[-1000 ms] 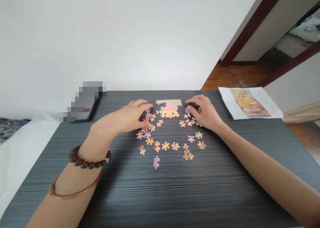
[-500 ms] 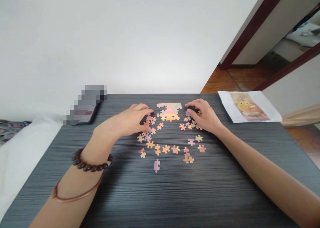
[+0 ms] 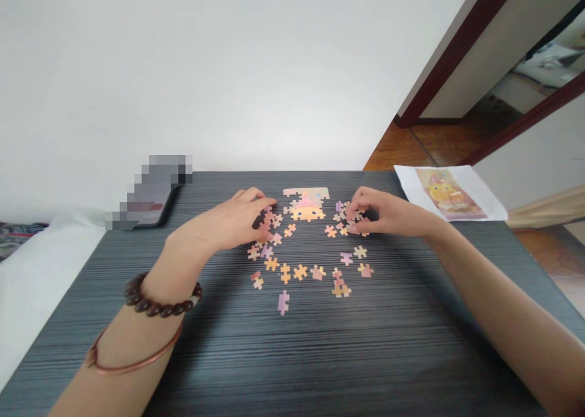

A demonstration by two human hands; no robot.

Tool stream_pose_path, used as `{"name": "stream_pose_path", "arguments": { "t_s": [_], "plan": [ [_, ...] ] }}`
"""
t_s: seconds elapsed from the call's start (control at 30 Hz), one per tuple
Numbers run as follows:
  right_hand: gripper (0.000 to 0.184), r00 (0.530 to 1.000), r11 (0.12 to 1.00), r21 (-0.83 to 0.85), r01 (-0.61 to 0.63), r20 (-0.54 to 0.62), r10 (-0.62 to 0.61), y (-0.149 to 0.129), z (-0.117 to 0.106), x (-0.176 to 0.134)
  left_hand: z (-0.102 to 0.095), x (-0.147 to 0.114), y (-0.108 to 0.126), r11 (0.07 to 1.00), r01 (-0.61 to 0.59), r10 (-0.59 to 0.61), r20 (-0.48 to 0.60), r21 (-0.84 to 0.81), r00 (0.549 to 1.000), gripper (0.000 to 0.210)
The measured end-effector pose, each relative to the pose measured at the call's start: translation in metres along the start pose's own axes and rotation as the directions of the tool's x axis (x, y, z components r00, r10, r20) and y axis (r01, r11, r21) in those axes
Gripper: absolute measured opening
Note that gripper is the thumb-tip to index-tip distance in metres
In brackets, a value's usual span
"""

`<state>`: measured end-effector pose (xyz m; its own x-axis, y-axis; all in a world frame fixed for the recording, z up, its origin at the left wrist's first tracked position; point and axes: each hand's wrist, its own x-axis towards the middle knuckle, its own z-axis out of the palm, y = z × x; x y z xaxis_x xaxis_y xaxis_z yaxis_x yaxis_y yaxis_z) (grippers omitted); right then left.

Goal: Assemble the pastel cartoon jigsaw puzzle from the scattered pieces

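Observation:
My left hand (image 3: pixel 233 219) rests at the left of the puzzle, thumb and fingers apart around a heap of jigsaw pieces (image 3: pixel 276 220) that it partly hides. At the right, my right hand (image 3: pixel 381 213) is curved over another cluster of pieces (image 3: pixel 340 217), its thumb and fingertips slightly apart and close to them. I see no piece lifted in either hand. Between the hands lies a joined puzzle section (image 3: pixel 307 213) with a yellow face with eyes, a pink part above and a pale top strip.
Several loose pieces (image 3: pixel 300 272) form an arc nearer me, with a purple piece (image 3: pixel 284 302) closest. A printed picture sheet (image 3: pixel 479 191) lies at the right back. A blurred dark device (image 3: pixel 158 200) sits at the left back. The dark table (image 3: pixel 292 368) meets a white wall (image 3: pixel 274 69).
My right hand has turned and shifted from the upper left of the right cluster toward its right side, uncovering a purple piece. My left hand stays nearly in place; the view shifts slightly.

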<state>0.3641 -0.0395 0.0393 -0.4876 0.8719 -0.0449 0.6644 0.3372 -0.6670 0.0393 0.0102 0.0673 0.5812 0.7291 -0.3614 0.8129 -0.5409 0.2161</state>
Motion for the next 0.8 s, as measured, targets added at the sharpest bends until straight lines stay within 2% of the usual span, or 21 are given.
{"name": "stream_pose_path", "arguments": {
  "t_s": [0.1,0.27,0.47,0.8],
  "plan": [
    [0.025,0.982,0.999,-0.032,0.038,0.189,-0.031,-0.007,-0.011,-0.003,0.0,0.0,0.001,1.0,0.007,-0.007,0.006,0.012,1.0,0.072],
    [0.021,0.95,0.997,-0.033,0.065,0.307,-0.052,-0.016,-0.013,-0.004,0.004,0.002,-0.003,0.999,-0.026,0.026,-0.014,0.027,1.0,0.073],
    [0.01,0.92,0.994,-0.064,0.087,0.389,-0.056,-0.022,-0.004,0.0,0.005,0.001,-0.003,0.999,-0.035,0.035,-0.022,0.014,0.999,0.069],
    [0.007,0.917,0.992,-0.076,0.101,0.394,-0.063,-0.026,0.0,0.002,0.007,0.0,0.001,0.997,-0.063,0.065,-0.033,0.048,0.997,0.062]
  ]
}}
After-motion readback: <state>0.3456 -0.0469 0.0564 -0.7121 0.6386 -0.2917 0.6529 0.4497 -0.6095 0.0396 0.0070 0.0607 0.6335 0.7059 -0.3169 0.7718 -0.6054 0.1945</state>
